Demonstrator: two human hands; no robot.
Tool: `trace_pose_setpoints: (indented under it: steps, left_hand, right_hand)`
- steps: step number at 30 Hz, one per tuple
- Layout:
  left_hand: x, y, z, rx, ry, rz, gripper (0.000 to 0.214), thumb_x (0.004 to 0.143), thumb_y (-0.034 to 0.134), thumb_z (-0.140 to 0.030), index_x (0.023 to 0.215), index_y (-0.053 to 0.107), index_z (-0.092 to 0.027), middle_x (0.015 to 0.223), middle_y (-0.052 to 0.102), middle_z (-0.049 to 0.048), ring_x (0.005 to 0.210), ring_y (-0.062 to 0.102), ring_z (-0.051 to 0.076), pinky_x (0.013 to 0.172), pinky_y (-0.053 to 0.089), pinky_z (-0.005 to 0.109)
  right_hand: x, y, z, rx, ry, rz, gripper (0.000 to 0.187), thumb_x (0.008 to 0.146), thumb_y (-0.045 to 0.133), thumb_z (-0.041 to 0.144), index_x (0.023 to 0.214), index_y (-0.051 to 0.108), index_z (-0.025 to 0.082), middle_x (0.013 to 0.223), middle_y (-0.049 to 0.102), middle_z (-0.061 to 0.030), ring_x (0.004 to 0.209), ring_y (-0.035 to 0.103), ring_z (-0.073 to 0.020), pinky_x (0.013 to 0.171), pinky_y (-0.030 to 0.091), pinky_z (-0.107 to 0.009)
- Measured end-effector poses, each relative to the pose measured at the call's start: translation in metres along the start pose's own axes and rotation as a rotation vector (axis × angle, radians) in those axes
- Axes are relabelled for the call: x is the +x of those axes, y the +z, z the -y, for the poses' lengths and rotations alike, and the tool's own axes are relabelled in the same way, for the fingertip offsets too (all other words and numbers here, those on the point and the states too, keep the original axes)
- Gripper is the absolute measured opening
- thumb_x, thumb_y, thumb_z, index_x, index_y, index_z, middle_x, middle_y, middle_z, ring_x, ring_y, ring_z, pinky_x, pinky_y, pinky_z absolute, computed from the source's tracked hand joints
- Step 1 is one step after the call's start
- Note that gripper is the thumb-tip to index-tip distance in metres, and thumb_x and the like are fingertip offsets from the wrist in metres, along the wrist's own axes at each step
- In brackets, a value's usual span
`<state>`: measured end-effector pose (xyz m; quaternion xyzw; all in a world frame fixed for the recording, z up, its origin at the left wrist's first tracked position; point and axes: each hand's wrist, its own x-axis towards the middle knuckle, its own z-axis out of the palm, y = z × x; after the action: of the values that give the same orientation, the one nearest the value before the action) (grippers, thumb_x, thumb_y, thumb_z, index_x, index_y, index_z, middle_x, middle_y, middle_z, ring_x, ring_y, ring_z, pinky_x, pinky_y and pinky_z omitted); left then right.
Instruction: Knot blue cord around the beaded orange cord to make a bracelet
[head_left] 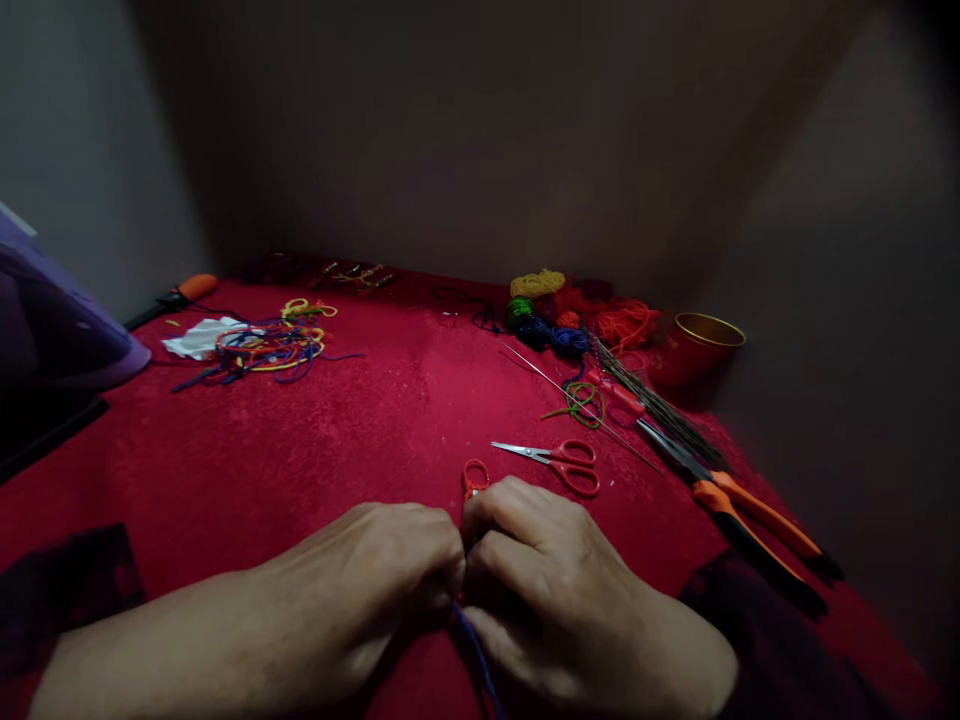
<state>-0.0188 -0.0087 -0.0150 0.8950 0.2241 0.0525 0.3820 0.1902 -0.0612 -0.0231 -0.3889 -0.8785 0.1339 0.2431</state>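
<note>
My left hand [375, 580] and my right hand [547, 580] meet knuckle to knuckle low over the red cloth [337, 440]. Both are closed in a pinch. A blue cord [472, 650] runs down from between them toward me. An orange cord loop [474, 477] sticks out just beyond my right fingers. How each hand grips the cords is hidden by the fingers.
Red-handled scissors [559, 462] lie just beyond my right hand. Orange-handled pliers [739, 510] and thin wires [660, 405] lie to the right. Yarn balls [570, 310] and a red cup [697, 348] stand at the back right, a tangle of coloured cords [266, 345] at the back left.
</note>
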Motion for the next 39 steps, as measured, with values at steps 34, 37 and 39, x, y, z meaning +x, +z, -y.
trace_pose_setpoints:
  steps: [34,37,39]
  left_hand:
    - [0.022,0.017,0.0,0.066,0.071,-0.26,0.013,0.08,0.059,-0.007,0.082,0.063,-0.019,0.086,0.065,-0.0015,0.075,0.059,0.012,0.067,0.041,0.022]
    - [0.022,0.017,0.0,0.066,0.046,-0.257,0.013,0.079,0.056,-0.006,0.081,0.06,-0.019,0.083,0.064,-0.0019,0.071,0.056,0.012,0.065,0.04,0.022]
    - [0.021,0.017,0.0,0.075,0.034,-0.257,0.012,0.079,0.055,-0.007,0.078,0.058,-0.018,0.08,0.062,-0.0021,0.069,0.054,0.011,0.062,0.038,0.021]
  right_hand:
    - [0.0,-0.01,-0.001,0.324,0.142,0.024,0.016,0.075,0.052,0.0,0.079,0.052,0.016,0.087,0.05,-0.0045,0.08,0.051,-0.0155,0.071,0.045,-0.028]
    - [-0.001,-0.013,-0.002,0.339,0.154,-0.004,0.02,0.074,0.053,-0.001,0.081,0.05,0.017,0.091,0.05,-0.0047,0.082,0.051,-0.0156,0.071,0.046,-0.028]
    - [-0.002,-0.014,-0.002,0.332,0.138,-0.029,0.023,0.074,0.055,-0.001,0.088,0.051,0.017,0.096,0.051,-0.0057,0.087,0.052,-0.0163,0.074,0.046,-0.029]
